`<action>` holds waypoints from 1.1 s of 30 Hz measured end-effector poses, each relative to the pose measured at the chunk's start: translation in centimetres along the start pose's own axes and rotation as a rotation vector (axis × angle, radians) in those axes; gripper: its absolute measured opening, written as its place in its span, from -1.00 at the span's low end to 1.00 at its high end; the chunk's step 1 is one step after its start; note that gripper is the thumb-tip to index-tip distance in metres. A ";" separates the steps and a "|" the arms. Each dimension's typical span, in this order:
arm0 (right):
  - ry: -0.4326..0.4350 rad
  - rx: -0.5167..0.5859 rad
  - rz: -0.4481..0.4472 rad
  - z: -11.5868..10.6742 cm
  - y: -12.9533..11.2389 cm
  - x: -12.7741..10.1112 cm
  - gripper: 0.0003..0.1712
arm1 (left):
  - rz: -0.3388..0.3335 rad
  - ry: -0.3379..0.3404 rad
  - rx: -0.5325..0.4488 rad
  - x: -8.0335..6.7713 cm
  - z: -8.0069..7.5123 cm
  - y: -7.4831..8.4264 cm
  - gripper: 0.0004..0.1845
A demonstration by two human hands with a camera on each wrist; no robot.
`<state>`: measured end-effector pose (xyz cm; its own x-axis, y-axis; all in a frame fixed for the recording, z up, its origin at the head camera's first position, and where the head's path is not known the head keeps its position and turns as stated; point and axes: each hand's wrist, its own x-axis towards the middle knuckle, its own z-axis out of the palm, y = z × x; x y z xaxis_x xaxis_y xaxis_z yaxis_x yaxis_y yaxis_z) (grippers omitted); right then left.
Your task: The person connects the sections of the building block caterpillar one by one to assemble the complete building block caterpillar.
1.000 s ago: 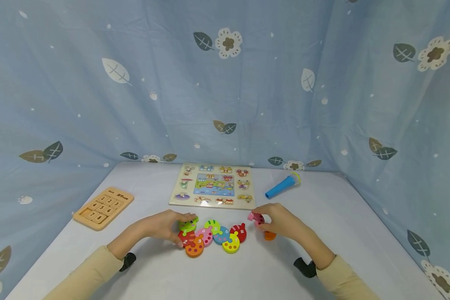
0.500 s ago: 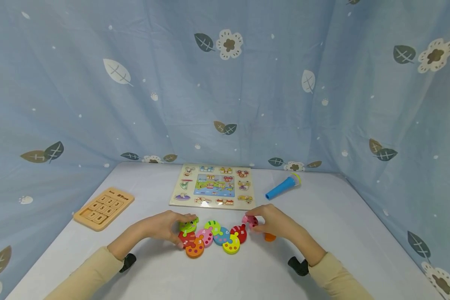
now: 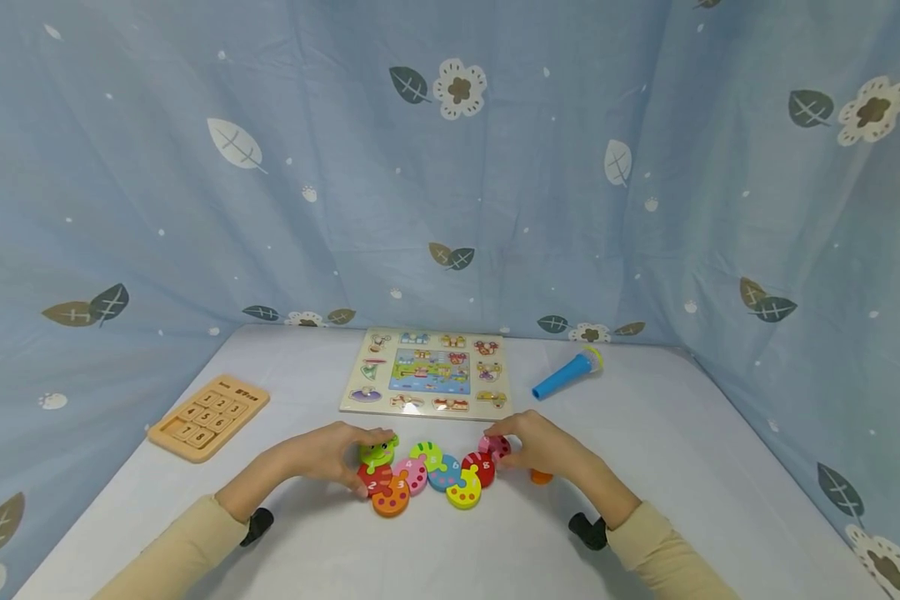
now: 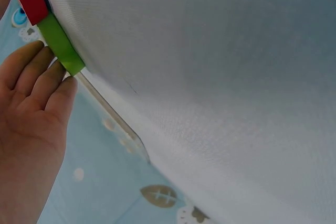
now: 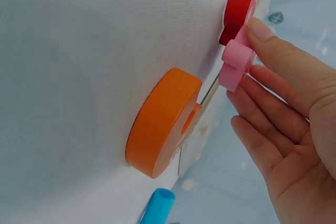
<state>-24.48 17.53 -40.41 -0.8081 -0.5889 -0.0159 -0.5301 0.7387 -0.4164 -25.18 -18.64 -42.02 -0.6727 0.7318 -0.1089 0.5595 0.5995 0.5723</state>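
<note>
A caterpillar puzzle of joined, numbered wooden pieces lies across the table in the head view. Its green head piece [image 3: 377, 452] and the red piece marked 2 [image 3: 377, 478] sit between the fingers and thumb of my left hand [image 3: 321, 452]. The left wrist view shows those fingertips against the green edge. My right hand [image 3: 546, 446] pinches a pink puzzle piece [image 5: 237, 59] between thumb and fingers, at the upper right of the red piece marked 8 [image 3: 481, 470]. A loose orange puzzle piece [image 5: 161, 124] lies beside the right hand, partly hidden by it in the head view.
Behind the caterpillar lies a wooden picture-puzzle board [image 3: 429, 372]. A blue toy microphone [image 3: 566, 373] is to its right. At the left stands a wooden number-slide board [image 3: 208, 417]. A patterned blue curtain [image 3: 450, 183] hangs around the table.
My right hand has moved left with the pink puzzle piece, from a gap away to right at the red piece marked 8. The left hand has stayed in place.
</note>
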 end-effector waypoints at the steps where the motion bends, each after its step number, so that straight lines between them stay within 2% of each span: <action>1: -0.001 -0.001 -0.002 0.0 0.0 0.0 -0.50 | -0.005 -0.001 0.000 0.0 0.0 0.0 -0.08; 20: -0.042 -0.024 -0.036 -0.2 -0.5 0.7 -0.49 | -0.015 0.000 0.023 0.1 0.0 -0.1 -0.07; 28: -0.064 -0.045 -0.025 0.3 0.0 0.7 -0.48 | -0.021 -0.001 -0.015 0.0 0.1 -0.1 -0.08; 33: -0.054 -0.046 -0.018 0.4 0.0 0.7 -0.48 | -0.020 0.001 0.008 0.0 0.1 0.0 -0.09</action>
<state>-24.99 16.97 -40.77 -0.7837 -0.6183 -0.0586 -0.5567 0.7411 -0.3753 -25.17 -18.58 -42.09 -0.6841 0.7196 -0.1190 0.5501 0.6162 0.5637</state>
